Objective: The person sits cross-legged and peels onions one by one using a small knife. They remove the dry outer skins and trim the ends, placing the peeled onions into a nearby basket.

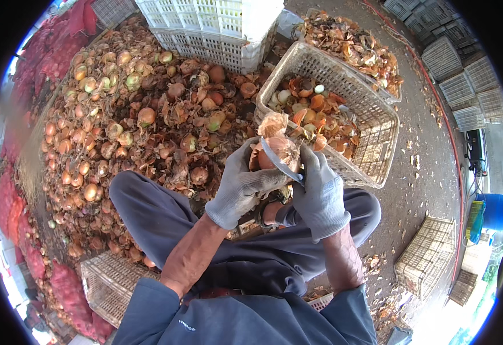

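Note:
My left hand (pixel 245 183), in a grey work glove, holds a brown onion (pixel 283 151) with loose papery skin on it. My right hand (pixel 322 189), gloved the same way, grips a knife with a curved steel blade (pixel 275 157); its handle is hidden in the fingers. The blade lies across the near side of the onion. Both hands are close together above my crossed legs. Just beyond them stands a plastic crate (pixel 378 125) with peeled onions and loose skins (pixel 311 112) inside.
A large heap of unpeeled onions (pixel 148 116) spreads to the left and ahead. White crates (pixel 199 43) stand stacked behind it. Another crate (pixel 426 254) is at the right, one (pixel 109 284) at the lower left. Red mesh sacks (pixel 68 293) line the left; a red hose (pixel 456 159) runs along the right.

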A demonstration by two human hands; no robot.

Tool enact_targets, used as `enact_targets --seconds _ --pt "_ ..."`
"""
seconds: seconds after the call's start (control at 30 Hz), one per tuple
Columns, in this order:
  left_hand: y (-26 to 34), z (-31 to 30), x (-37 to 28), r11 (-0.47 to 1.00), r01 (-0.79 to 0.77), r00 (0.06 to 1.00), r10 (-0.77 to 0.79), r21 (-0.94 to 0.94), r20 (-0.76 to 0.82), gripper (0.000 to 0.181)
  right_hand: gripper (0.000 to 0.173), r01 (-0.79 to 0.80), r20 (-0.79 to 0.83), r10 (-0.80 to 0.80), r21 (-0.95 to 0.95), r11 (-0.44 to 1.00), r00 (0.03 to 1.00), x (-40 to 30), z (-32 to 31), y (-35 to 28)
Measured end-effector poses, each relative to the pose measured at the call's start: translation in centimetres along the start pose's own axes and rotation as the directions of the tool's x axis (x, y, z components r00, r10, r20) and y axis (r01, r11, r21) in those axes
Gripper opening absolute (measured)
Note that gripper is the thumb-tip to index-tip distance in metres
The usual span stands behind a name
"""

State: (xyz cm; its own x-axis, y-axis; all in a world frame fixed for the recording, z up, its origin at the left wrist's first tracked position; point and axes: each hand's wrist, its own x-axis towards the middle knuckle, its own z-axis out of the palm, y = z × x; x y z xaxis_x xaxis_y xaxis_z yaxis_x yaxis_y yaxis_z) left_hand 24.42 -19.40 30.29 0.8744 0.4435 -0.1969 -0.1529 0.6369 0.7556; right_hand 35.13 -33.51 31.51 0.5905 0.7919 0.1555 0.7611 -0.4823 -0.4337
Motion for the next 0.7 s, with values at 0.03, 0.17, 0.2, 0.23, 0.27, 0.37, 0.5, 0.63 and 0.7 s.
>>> enact_targets --seconds 0.03,0.17,0.2,0.23,0.27,0.37,0.5,0.63,0.7 --pt "0.2 -0.4 0.0 0.998 -0.017 1.0 0.017 0.054 0.001 0.064 0.061 -0.005 -0.013 0.005 0.012 1.0 1.0 -0.1 0.2 -0.1" --pt "0.3 -1.7 0.0 0.989 -0.02 1.0 0.02 -0.144 -0.005 0.067 0.075 -0.016 -0.021 0.017 0.053 0.998 1.0 -1.5 0.9 1.7" --pt "0.1 -1.7 0.0 0.99 0.004 1.0 0.0 -0.14 0.026 0.068 0.075 0.001 -0.049 0.002 0.056 0.998 0.999 -1.5 1.1 1.9" --pt "-0.1 -1.7 0.0 0.99 0.028 0.998 -0.02 -0.136 0.057 0.068 0.076 0.018 -0.077 -0.013 0.059 0.998 0.997 -1.5 1.2 2.1" --pt "-0.3 -1.6 0.0 0.99 0.052 0.995 -0.04 -0.13 0.089 0.069 0.075 0.001 -0.027 0.0 0.039 0.999 1.0 -1.2 1.3 2.3" --pt "-0.9 -1.2 -0.7 0.999 0.052 0.995 -0.052 0.001 0.091 0.075 0.074 0.197 -0.028 -0.197 -0.005 0.98 0.98 0.4 0.7 2.9" --pt "-0.6 -1.5 -0.5 0.999 0.032 0.995 -0.03 -0.017 0.097 0.077 0.068 0.105 -0.07 -0.103 0.017 0.994 0.992 -0.2 1.1 3.3" --pt "-0.4 -1.5 -0.7 0.997 0.066 0.988 -0.061 -0.035 0.139 0.076 0.078 0.079 -0.125 -0.081 -0.019 0.997 0.989 -0.8 1.4 3.1" --pt "-0.6 -1.1 -0.6 0.992 0.095 0.983 -0.08 -0.082 0.167 0.072 0.076 0.086 -0.073 -0.085 0.008 0.996 0.994 -0.2 1.3 3.0"
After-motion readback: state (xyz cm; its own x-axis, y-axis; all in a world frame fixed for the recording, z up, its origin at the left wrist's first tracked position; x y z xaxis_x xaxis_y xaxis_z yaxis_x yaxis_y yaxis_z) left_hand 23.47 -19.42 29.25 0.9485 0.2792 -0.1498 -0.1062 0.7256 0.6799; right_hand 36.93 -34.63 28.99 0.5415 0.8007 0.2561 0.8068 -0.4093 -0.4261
